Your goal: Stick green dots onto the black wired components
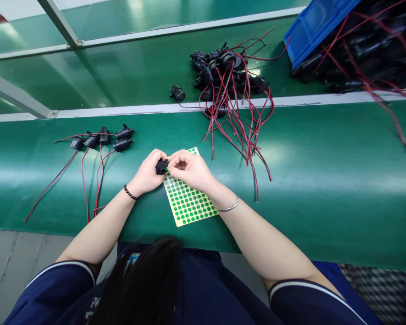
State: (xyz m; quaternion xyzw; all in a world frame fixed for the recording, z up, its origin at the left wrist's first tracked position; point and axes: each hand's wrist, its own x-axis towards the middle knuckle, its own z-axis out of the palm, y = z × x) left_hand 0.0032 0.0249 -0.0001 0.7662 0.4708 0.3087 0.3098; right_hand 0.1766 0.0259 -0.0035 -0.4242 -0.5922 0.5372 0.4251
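Gripping a small black part (161,167), the left hand (149,171) curls closed while the right hand (189,169) pinches its face above the sticker sheet (187,201).

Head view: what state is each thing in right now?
Left hand: closed on the black part.
Right hand: fingertips pinched at the part.
Sticker sheet: flat on the bench, partly under the hands.
Row of parts: laid out at left.
Pile of parts: tangled.
Blue bin: tilted.
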